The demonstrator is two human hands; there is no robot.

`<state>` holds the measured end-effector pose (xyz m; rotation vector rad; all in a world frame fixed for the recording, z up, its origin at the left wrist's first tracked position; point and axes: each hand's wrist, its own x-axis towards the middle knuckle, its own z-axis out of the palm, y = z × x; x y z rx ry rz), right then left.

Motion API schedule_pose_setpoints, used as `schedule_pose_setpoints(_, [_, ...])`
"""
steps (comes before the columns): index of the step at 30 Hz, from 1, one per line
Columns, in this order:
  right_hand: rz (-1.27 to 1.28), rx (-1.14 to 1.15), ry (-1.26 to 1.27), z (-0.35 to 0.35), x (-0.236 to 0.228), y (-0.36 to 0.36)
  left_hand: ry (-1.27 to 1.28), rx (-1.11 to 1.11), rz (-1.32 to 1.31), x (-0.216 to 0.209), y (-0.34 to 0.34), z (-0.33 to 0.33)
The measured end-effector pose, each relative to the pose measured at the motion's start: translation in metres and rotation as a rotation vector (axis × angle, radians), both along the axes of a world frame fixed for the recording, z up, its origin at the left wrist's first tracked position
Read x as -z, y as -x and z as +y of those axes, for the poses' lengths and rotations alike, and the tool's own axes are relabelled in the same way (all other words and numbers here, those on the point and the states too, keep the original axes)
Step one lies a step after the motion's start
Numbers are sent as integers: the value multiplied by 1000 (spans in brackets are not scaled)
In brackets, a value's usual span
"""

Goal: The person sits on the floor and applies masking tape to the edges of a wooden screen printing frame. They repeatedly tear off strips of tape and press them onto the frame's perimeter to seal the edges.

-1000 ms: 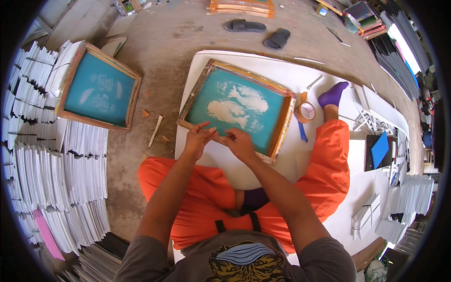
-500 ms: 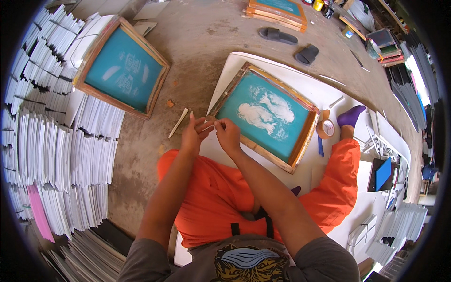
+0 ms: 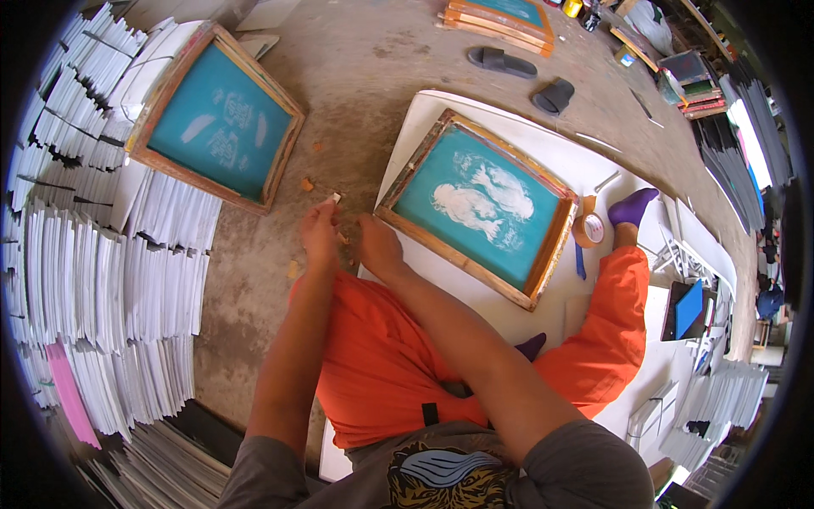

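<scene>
My left hand point(image 3: 319, 231) is closed on a narrow pale strip above the concrete floor. Only the upper end of the strip point(image 3: 337, 198) pokes out past the fingertips. Beside it, my right hand point(image 3: 380, 246) has its fingers curled in, close to the near left corner of a wooden-framed printing screen point(image 3: 415, 225); whatever it may hold is hidden. The screen has teal mesh with two white animal-like shapes and lies on a white board point(image 3: 407, 254). A small brownish scrap point(image 3: 343, 238) shows between my hands.
Another teal screen point(image 3: 216, 127) leans against stacked white paper point(image 3: 80, 280) on the left. Brown tape point(image 3: 588, 228) and a blue strip point(image 3: 580, 262) lie right of the near screen. Black slippers point(image 3: 502, 62) and more stacked screens point(image 3: 500, 21) sit farther off.
My left hand has moved left and down to the pale strip that was lying on the floor and grips it. My right hand has drawn left and slightly down, and the hands have separated.
</scene>
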<state>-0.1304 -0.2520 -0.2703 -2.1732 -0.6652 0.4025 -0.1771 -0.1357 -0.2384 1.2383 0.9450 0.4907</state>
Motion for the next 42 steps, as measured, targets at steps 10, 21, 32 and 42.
schedule_pose_setpoints(10, [-498, 507, 420, -253, 41, -58, -769, 347, 323, 75, -61, -28])
schedule_pose_setpoints(21, [-104, 814, 332, -358, 61, -78, -789, 440, 640, 70, -50, -38])
schedule_pose_setpoints(32, [57, 695, 63, -395, 57, -103, -802, 576, 775, 45, -35, -43])
schedule_pose_setpoints(42, [-178, 618, 237, -383, 28, -105, -794, 661, 778, 49, -35, -46])
